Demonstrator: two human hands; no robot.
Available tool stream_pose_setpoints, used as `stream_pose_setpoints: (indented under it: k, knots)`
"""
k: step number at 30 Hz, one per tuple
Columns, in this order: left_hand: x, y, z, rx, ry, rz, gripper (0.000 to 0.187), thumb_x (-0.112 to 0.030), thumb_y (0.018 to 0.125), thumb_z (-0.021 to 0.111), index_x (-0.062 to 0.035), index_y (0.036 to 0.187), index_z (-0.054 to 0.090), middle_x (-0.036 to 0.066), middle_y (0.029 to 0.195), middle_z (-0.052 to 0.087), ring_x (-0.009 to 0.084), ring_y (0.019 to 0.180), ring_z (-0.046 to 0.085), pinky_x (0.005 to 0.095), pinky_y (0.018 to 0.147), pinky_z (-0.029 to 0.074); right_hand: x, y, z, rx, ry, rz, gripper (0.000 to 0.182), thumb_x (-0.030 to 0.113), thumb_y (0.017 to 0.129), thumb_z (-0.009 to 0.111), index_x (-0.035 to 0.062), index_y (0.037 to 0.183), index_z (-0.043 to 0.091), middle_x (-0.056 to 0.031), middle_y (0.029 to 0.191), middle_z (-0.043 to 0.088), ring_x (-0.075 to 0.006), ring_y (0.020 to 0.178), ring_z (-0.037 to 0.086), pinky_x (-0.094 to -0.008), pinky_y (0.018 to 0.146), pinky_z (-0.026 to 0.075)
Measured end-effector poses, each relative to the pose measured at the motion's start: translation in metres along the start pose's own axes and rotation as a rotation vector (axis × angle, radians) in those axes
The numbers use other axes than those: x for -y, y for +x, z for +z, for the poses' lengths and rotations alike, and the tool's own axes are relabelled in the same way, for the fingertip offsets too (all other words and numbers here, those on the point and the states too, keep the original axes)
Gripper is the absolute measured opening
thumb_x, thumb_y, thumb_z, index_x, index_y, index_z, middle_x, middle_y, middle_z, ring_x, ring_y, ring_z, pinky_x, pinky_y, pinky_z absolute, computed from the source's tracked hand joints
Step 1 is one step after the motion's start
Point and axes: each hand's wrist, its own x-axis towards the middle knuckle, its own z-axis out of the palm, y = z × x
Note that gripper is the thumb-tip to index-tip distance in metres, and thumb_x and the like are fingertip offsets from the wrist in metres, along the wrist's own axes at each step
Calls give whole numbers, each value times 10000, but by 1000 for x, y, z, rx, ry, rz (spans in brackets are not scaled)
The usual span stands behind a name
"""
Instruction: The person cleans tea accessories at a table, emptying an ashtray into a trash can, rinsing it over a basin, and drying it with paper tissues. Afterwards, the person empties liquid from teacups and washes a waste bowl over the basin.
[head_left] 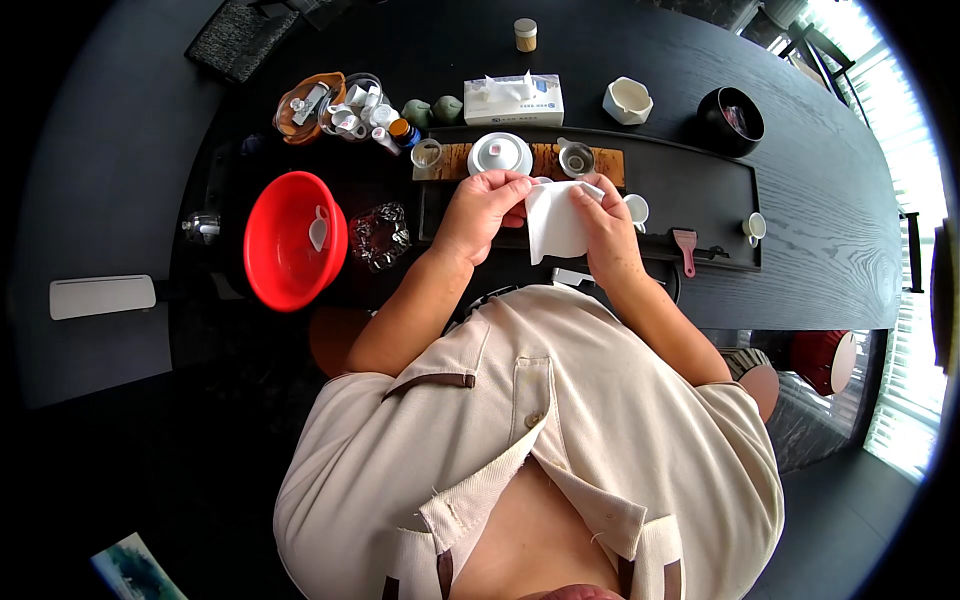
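Between both hands hangs a white paper tissue (556, 226), held up by its top edge. My left hand (484, 212) pinches the tissue's left corner between thumb and fingers. On the other side, my right hand (609, 232) grips the right part, with the thumb lying over the paper. Just beyond the hands a white lidded bowl (500, 154) and a small strainer (576, 158) sit on a wooden board (455, 160). A white cup (636, 210) stands right beside my right hand, partly covered by it.
A black tray (690, 180) carries a pink brush (685, 250) and a small cup (754, 228). At the left stands a red basin (285, 245) with a white spoon-like piece inside. A tissue box (514, 102), a white bowl (628, 101) and a black bowl (731, 121) stand farther back.
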Motion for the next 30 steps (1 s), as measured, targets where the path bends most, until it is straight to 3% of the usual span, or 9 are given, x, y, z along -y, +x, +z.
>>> stream_pose_setpoints:
  k: [6,8,14,17,19,20,24,29,30]
  knots:
    - [11,11,-9,-67,393,340,173,-181,900,622,-27,971,661,33,738,687,111,622,629,266,560,473,9,0,5,-27,-91,-34,176,201,917,603,80,1039,563,-15,837,605,-88,746,563,-240,666,468]
    - [-6,2,1,-144,760,589,152,-185,894,617,-44,947,638,115,706,672,234,619,657,341,554,490,9,4,4,-45,-161,-68,185,203,911,612,75,1041,580,-18,837,610,-91,750,564,-242,677,470]
    - [-16,-5,9,-246,912,667,108,-134,912,587,-32,884,610,150,737,642,273,663,646,337,590,490,4,17,-8,-19,-458,-116,190,205,884,652,43,980,624,-17,819,618,-94,768,564,-248,707,467]
    - [-17,-4,8,-270,936,796,106,-169,884,607,-68,855,597,149,717,646,351,672,641,406,573,505,14,15,2,-28,-500,-251,243,196,859,675,48,1044,621,-34,869,636,-138,828,593,-275,733,475]
    - [-22,-6,10,-269,1064,887,88,-160,876,610,-77,851,599,132,718,644,338,671,640,403,573,502,30,13,13,-100,-827,-790,293,183,836,685,63,1094,618,-73,952,648,-222,922,608,-308,761,483]
    - [-25,-7,11,-269,1192,979,70,-152,867,613,-86,847,601,115,720,643,325,671,638,400,572,499,42,10,15,-32,-885,-748,351,217,812,705,78,1121,616,-104,1013,642,-281,1011,590,-354,851,466]
    - [-29,-6,14,-231,1190,1060,41,-133,853,617,-97,842,601,92,727,636,301,674,637,398,571,493,50,24,14,229,-1098,-758,344,285,798,711,80,1064,637,-84,956,654,-268,943,606,-421,962,385]
    - [-36,-4,5,-266,1042,956,75,-151,873,613,-78,864,598,106,774,649,302,712,646,372,605,506,52,23,16,235,-1177,-733,157,167,837,677,52,940,650,-85,821,667,-240,786,624,-326,758,475]
    - [-37,-4,0,-223,965,857,147,-211,915,595,-68,934,621,86,816,665,234,750,659,323,653,507,53,22,17,218,-1084,-694,122,149,850,663,41,903,646,-92,787,663,-233,734,628,-314,707,485]
